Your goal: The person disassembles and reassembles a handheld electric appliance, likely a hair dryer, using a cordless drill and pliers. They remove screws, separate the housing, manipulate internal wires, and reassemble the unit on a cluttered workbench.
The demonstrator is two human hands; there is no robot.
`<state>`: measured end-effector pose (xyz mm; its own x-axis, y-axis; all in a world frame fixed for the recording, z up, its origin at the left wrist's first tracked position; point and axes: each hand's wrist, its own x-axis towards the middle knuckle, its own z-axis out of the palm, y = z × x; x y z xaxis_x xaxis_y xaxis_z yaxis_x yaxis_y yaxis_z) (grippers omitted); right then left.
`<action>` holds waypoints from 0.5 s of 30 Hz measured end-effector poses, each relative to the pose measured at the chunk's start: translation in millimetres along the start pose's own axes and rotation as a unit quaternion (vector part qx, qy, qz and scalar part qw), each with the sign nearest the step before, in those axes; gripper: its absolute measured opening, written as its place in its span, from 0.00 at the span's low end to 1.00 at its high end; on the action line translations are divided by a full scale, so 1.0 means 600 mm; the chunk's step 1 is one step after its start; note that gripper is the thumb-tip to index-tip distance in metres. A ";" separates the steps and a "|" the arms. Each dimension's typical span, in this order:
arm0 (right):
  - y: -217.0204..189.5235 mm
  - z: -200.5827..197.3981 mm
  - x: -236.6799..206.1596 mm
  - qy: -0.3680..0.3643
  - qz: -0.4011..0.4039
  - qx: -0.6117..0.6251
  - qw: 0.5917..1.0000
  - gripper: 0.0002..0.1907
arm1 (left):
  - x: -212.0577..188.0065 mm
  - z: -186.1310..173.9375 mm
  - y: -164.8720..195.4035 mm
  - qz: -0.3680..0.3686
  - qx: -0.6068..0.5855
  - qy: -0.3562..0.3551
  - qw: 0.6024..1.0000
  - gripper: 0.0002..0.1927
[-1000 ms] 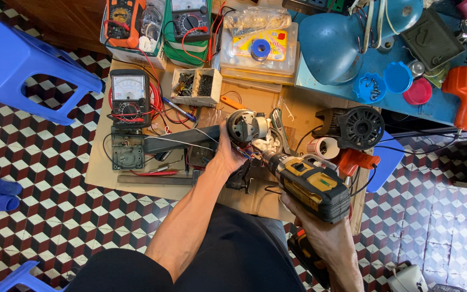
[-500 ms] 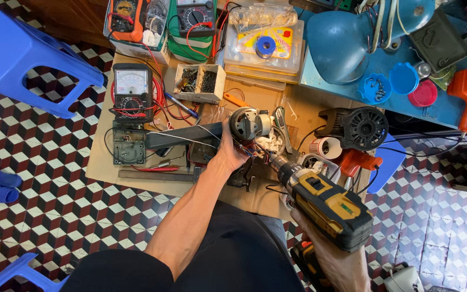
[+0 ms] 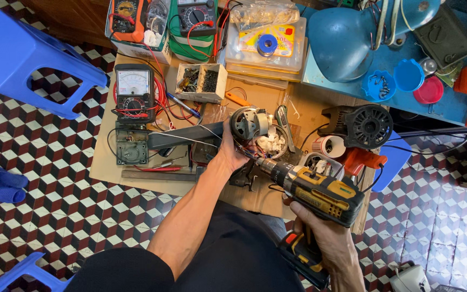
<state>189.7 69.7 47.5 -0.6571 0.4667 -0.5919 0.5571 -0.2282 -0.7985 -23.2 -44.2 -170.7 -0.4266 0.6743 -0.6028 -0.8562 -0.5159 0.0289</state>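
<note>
Crowded board, open floor to the left

The cardboard sheet [image 3: 136,181] is packed on its far side: the meter [image 3: 133,94], the small parts box [image 3: 201,82] and the clear plastic boxes [image 3: 266,46] close it off. To the right the black fan housing [image 3: 371,125] and tape roll [image 3: 326,146] block the way. The left hand [image 3: 231,154] and the drill [image 3: 314,189] fill the middle. A bare strip runs along the near left edge, with tiled floor [image 3: 55,178] open beyond, up to the blue stool [image 3: 22,59].
</note>
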 end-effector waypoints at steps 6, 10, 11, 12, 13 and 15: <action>0.041 -0.015 0.035 0.011 0.045 -0.195 0.980 0.21 | -0.006 0.010 0.000 -0.009 -0.004 0.027 1.000 0.41; 0.084 -0.010 0.038 -0.037 -0.028 -0.199 0.979 0.24 | -0.008 0.011 -0.002 -0.013 0.000 0.035 0.999 0.42; 0.094 -0.008 0.035 -0.043 -0.042 -0.192 0.979 0.25 | -0.007 0.011 -0.002 -0.008 0.011 0.050 0.999 0.43; 0.102 -0.009 0.031 -0.047 -0.056 -0.185 0.980 0.25 | -0.007 0.009 -0.004 -0.004 0.021 0.064 0.998 0.43; 0.109 -0.012 0.027 -0.053 -0.063 -0.192 0.978 0.24 | -0.005 0.009 -0.005 0.000 0.032 0.078 0.996 0.44; 0.123 -0.014 0.020 -0.067 -0.077 -0.207 0.973 0.22 | -0.003 0.006 -0.010 -0.007 0.032 0.099 0.995 0.47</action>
<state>227.1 65.6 -18.0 -0.7936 0.3463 -0.5003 0.5856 0.2114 -0.7826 -18.1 -40.3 -166.8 -0.3541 0.5605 -0.7486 -0.8814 -0.4676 0.0668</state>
